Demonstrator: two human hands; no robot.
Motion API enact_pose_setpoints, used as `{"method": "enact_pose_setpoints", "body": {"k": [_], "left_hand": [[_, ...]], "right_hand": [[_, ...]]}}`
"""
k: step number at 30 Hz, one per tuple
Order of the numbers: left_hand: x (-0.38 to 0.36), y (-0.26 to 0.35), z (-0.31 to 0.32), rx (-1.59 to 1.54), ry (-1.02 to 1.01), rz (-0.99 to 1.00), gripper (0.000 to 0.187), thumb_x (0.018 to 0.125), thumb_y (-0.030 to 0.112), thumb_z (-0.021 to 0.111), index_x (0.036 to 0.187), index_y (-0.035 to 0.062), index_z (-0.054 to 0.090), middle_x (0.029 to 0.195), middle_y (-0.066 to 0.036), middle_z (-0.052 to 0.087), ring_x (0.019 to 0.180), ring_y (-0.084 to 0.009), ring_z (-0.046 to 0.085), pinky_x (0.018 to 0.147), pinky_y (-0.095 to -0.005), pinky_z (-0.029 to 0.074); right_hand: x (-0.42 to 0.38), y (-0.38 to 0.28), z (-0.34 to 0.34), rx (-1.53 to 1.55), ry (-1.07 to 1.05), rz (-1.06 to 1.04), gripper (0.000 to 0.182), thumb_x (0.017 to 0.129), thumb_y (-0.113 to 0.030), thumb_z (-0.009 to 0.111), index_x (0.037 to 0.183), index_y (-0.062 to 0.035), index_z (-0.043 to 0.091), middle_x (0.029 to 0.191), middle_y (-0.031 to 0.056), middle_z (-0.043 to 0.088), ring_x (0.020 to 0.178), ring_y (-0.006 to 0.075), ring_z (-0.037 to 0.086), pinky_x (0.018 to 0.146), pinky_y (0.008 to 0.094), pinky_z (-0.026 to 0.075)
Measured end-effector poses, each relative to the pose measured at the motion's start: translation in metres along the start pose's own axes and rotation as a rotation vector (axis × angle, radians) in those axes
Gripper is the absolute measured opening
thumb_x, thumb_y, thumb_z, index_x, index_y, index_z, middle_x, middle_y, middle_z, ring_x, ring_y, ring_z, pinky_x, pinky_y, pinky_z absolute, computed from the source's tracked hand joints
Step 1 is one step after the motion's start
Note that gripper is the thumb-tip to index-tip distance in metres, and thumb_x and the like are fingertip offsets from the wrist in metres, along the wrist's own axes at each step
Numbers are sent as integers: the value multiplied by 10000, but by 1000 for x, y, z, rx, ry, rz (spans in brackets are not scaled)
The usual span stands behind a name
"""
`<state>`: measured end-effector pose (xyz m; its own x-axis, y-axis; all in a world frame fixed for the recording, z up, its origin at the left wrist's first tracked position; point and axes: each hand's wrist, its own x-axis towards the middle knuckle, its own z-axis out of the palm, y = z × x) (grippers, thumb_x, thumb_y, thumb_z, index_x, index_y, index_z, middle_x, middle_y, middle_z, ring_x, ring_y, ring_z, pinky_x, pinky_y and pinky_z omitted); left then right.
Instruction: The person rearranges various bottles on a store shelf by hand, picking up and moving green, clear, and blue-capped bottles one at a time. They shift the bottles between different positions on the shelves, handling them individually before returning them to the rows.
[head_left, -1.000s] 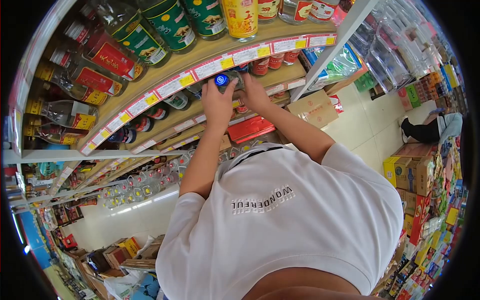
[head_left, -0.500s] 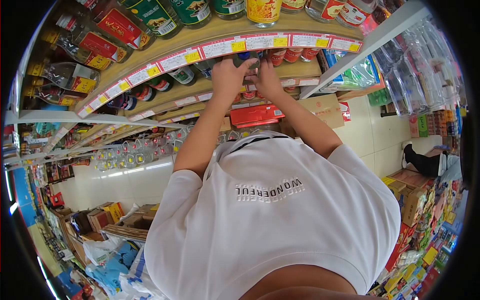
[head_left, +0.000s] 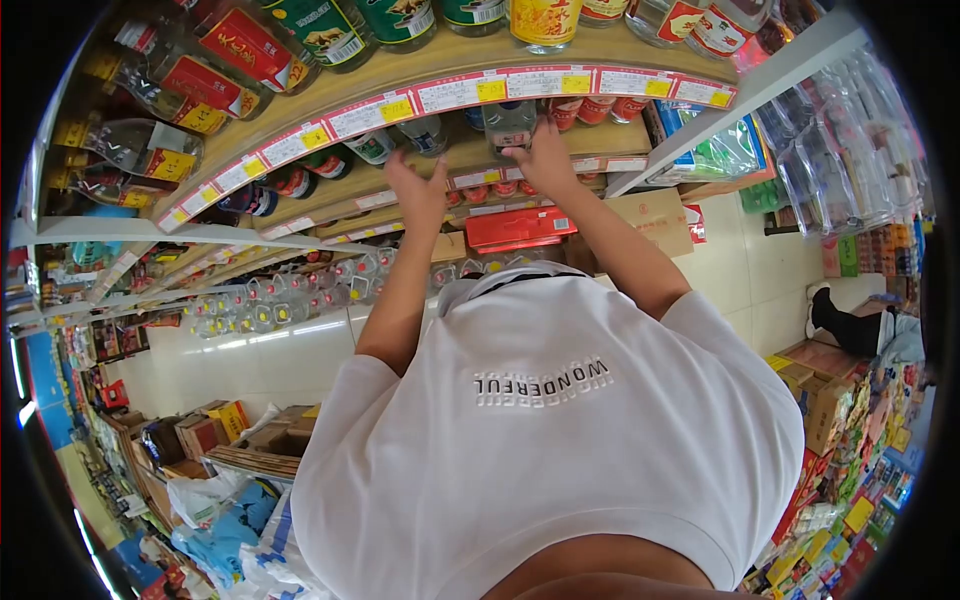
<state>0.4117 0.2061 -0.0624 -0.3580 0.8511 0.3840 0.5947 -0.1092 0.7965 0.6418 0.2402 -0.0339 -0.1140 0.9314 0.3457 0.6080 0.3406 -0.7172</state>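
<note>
My right hand [head_left: 548, 165] is on a clear glass bottle [head_left: 511, 128] on the second shelf, its thumb at the base and its fingers along the right side. The top of this bottle is hidden under the upper shelf. My left hand [head_left: 417, 190] is apart from it, empty, with thumb and fingers spread in front of the shelf edge. Just beyond the left fingertips stands another clear bottle [head_left: 424, 134], beside a bottle with a green-and-white label [head_left: 372, 147]. Bottles with red labels [head_left: 596, 108] stand right of my right hand.
Above my hands runs the upper shelf edge with price tags [head_left: 448, 93], carrying several large bottles. A grey shelf post [head_left: 740, 103] stands to the right. A red box [head_left: 520, 229] and a cardboard box [head_left: 648, 222] are lower down. Another person's leg [head_left: 850, 322] shows at the right.
My left hand has come away from the bottle, moving left and back, and its fingers have spread. My right hand stays at the bottle, which now shows more fully.
</note>
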Motion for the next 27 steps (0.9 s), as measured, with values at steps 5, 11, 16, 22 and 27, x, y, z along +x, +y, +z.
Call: {"method": "enact_pose_setpoints", "body": {"k": [5,11,16,22,27], "left_hand": [[27,-11,15,-123,-38,80,832,764,112,854,1390,-104,351,1314,-319,506,1252,-465,502,1068,-474,403],[53,-41,23,-110,-141,50,913,686,220,912,1346,-135,391,1224,-368,543,1173,-533,512,1006,-511,451],[47,-18,38,213,-10,125,1020,603,397,950,1303,-140,438,1151,-368,557,1047,-540,552,909,-537,489],[42,-6,41,171,12,70,949,631,357,940,1279,-132,449,1145,-374,575,1055,-536,571,899,-541,498],[46,-13,29,6,-170,5,817,698,242,889,1286,-101,438,1095,-387,617,1015,-543,606,872,-548,515]], "right_hand": [[3,1,-2,-58,-52,-22,698,785,-190,827,1295,55,417,1281,291,485,1219,487,478,1016,510,438],[4,1,-2,-42,-39,-9,719,790,-204,829,1316,49,409,1291,284,492,1245,475,470,1031,513,427],[7,7,0,-58,-59,-50,724,794,-204,825,1328,52,409,1300,284,487,1241,479,469,1034,509,424],[8,5,0,-44,-26,-59,711,795,-200,823,1324,52,420,1294,288,489,1235,485,463,1033,512,415],[7,3,0,-48,-17,-52,728,789,-208,828,1322,64,413,1280,300,496,1227,495,464,1036,515,411]]}}
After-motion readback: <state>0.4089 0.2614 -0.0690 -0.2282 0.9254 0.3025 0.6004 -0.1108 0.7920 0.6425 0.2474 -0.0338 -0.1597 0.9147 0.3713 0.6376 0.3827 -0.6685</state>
